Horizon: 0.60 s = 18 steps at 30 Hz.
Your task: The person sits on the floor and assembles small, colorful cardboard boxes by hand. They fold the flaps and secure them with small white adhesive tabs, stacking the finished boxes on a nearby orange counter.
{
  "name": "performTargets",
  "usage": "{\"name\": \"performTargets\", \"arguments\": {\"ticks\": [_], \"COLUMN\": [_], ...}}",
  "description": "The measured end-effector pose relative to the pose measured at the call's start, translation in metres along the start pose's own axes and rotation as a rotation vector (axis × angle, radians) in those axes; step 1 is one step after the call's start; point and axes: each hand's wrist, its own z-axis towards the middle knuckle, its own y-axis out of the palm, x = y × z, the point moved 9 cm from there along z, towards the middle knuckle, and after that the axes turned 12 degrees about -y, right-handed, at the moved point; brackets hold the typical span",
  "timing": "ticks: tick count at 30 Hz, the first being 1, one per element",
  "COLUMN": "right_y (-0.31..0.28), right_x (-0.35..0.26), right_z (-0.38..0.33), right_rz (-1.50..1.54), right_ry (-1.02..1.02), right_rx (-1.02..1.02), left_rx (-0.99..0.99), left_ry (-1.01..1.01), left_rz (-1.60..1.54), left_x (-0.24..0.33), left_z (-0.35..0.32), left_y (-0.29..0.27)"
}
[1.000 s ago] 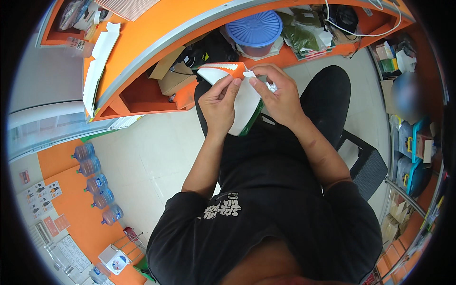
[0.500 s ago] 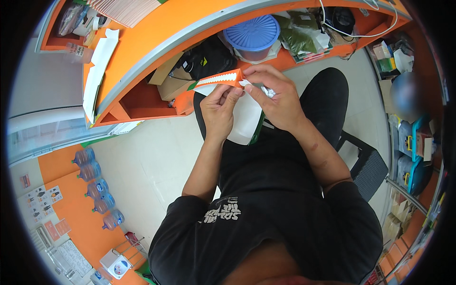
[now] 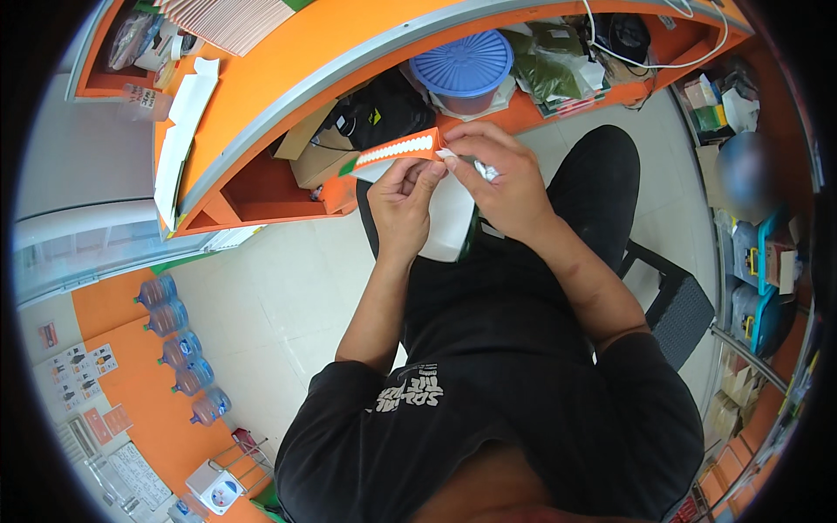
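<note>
Above my lap I hold a part-folded paper carton (image 3: 452, 221), white inside, with an orange side that bears a white wavy band and green at its edges. My left hand (image 3: 401, 207) pinches it near the corner, thumb over the white inner face. Closed on the carton's small white end flap, my right hand (image 3: 501, 179) has its thumb and forefinger at the same corner. A crumpled shiny whitish scrap (image 3: 486, 171) shows beside the right fingers; whether they grip it I cannot tell.
An orange counter (image 3: 288, 65) curves ahead, with a flat white carton sheet (image 3: 187, 131) on its left. Its lower shelf holds a blue-lidded tub (image 3: 462, 65) and a black bag (image 3: 384, 113). A dark stool (image 3: 676, 314) stands right; water bottles (image 3: 179, 349) line the left wall.
The carton has tilted slightly, its left end lower and farther left. My right hand has shifted a little left, still at the corner flap; both hands keep their hold.
</note>
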Motion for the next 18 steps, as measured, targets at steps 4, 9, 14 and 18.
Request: {"name": "performTargets", "arguments": {"ticks": [4, 9, 14, 18], "right_y": [0.004, 0.008, 0.005, -0.025], "right_x": [0.001, 0.019, 0.024, 0.034], "right_z": [-0.001, -0.011, -0.021, -0.004], "right_rz": [0.042, 0.243, 0.080, -0.157], "right_ry": [0.017, 0.261, 0.163, 0.130], "right_rx": [-0.013, 0.010, 0.150, 0.161], "left_rx": [0.016, 0.003, 0.013, -0.613], "left_ry": [0.014, 0.044, 0.144, -0.318], "left_rz": [-0.048, 0.050, 0.329, 0.597], "left_x": [0.001, -0.002, -0.003, 0.012], "left_z": [0.001, 0.002, -0.012, -0.049], "left_y": [-0.003, -0.005, 0.010, 0.050]}}
